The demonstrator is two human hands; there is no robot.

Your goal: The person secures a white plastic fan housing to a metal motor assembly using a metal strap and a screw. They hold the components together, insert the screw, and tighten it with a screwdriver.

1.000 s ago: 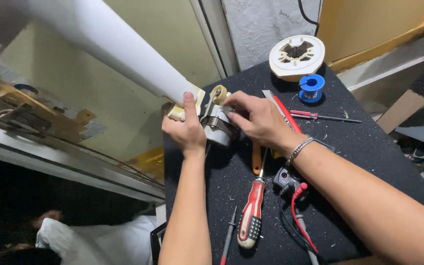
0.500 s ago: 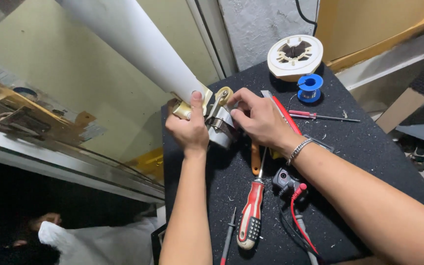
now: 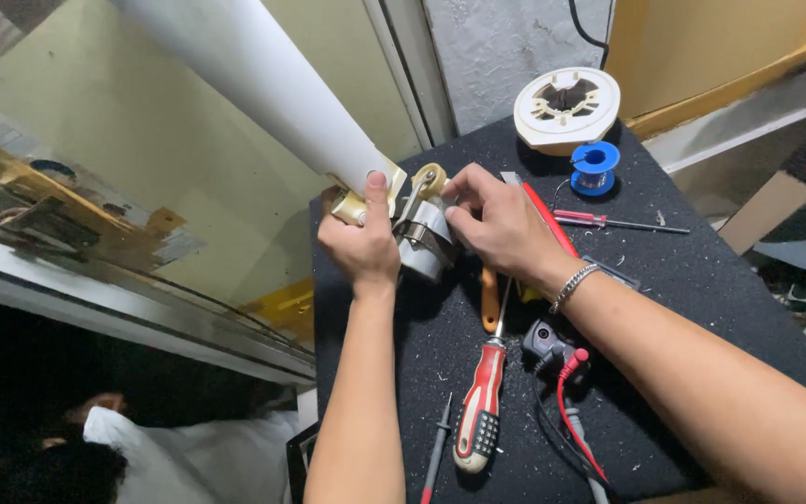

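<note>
I've got both hands on the assembly at the far-left part of the black surface (image 3: 701, 308). Left hand (image 3: 363, 247) is clenched around the beige end fitting where the long white tube (image 3: 254, 84) comes in from upper left. Right hand (image 3: 501, 224) is pinching the grey cylindrical motor-like part (image 3: 424, 245) beside it, fingertips on its top edge near the beige bracket (image 3: 428, 179).

Looks like the fitting step: seating or aligning the cylinder against the tube end. My read is the next move needs the left to keep the tube steady while the right makes a small, fine adjustment.

Red-handled screwdriver (image 3: 479, 403) lies just near of the hands, orange-handled tool (image 3: 489, 301) between them. Blue wire spool (image 3: 595, 161) and cream reel (image 3: 566, 107) sit far right, well apart.
</note>
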